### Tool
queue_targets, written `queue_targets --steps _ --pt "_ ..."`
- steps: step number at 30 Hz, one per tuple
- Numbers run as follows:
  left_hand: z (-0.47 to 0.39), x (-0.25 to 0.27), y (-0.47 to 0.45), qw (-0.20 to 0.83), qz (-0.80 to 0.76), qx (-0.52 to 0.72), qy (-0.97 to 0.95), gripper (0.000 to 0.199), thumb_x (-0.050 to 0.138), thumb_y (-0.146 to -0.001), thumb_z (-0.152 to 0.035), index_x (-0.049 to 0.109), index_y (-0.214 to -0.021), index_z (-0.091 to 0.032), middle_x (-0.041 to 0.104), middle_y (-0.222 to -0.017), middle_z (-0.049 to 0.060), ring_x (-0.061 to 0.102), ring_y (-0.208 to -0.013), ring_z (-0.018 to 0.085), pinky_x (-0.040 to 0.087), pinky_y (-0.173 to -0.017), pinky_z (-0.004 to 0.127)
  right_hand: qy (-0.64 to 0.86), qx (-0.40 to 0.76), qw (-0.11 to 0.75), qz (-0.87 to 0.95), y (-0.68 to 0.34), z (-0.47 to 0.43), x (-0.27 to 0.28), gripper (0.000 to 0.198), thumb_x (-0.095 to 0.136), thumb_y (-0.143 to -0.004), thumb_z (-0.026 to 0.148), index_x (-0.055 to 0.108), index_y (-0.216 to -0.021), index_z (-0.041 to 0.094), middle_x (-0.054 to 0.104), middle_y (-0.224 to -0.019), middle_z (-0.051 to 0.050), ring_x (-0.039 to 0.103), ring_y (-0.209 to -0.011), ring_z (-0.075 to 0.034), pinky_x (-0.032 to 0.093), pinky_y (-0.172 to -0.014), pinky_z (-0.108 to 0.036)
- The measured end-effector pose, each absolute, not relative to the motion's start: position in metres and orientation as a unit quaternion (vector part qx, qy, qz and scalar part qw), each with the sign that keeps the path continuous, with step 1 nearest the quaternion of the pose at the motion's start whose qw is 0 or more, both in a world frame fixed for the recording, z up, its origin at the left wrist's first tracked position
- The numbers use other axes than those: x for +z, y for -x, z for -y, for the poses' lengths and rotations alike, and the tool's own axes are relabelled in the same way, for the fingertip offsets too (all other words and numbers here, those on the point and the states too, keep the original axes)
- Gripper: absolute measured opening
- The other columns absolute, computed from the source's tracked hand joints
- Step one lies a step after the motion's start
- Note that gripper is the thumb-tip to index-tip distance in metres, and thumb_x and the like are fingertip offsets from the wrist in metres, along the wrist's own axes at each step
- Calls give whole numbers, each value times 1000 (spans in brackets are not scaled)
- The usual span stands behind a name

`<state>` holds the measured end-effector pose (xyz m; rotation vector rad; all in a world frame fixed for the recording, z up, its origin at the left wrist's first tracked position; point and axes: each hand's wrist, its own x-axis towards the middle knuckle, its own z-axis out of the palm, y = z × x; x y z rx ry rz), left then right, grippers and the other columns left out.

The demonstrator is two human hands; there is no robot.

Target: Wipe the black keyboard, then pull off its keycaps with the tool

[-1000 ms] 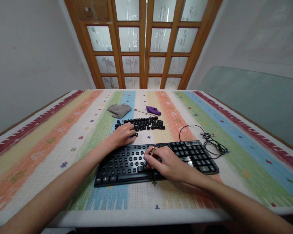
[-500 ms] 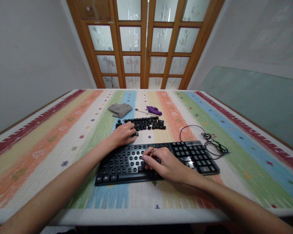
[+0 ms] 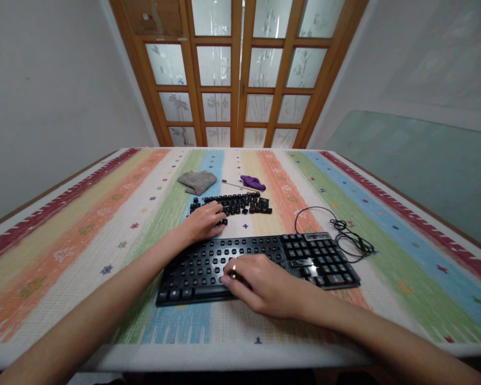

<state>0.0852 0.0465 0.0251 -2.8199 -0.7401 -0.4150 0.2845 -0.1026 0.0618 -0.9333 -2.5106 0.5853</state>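
A black keyboard [image 3: 208,291] lies across the striped tablecloth. Over much of its main section the keycaps are off and small key stems show, while the number pad on the right still has its caps. My right hand [image 3: 260,280], with a ring on one finger, is curled over the lower middle of the keyboard. Its fingertips point down and are mostly hidden, so what they grip does not show. Beyond the keyboard's upper left edge, my left hand [image 3: 206,220] is closed, with a black keycap [image 3: 224,221] at its thumb and fingertips. Loose keycaps [image 3: 260,206] sit in rows behind it.
A grey cloth [image 3: 197,182], a thin brush-like stick [image 3: 240,185] and a purple cloth [image 3: 252,182] lie behind the keycaps. The keyboard's coiled cable [image 3: 350,238] rests at the right. Wooden glass-paned doors [image 3: 240,80] stand past the table's far edge.
My right hand has turned palm-down and come slightly nearer and lower over the keyboard, hiding its fingertips and the dark keycap seen by them before. My left hand has barely moved.
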Motion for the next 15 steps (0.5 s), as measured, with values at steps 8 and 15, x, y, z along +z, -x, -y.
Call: queue_targets --steps 8,15 --pt "-46 24 -85 87 270 -149 947 12 57 -89 -20 67 -88 -14 59 -86 8 54 -86 22 49 -75 34 441 416 229 761 -285 68 64 31 49 -99 27 58 -72 15 67 -60 -2 58 -52 -11 42 -54 -22" --pt "-46 23 -83 93 274 -148 946 14 60 -89 -24 68 -92 -13 60 -86 9 54 -87 23 49 -74 34 447 498 271 692 -295 54 58 26 47 -99 28 59 -80 15 65 -59 0 52 -44 -8 39 -45 -20"
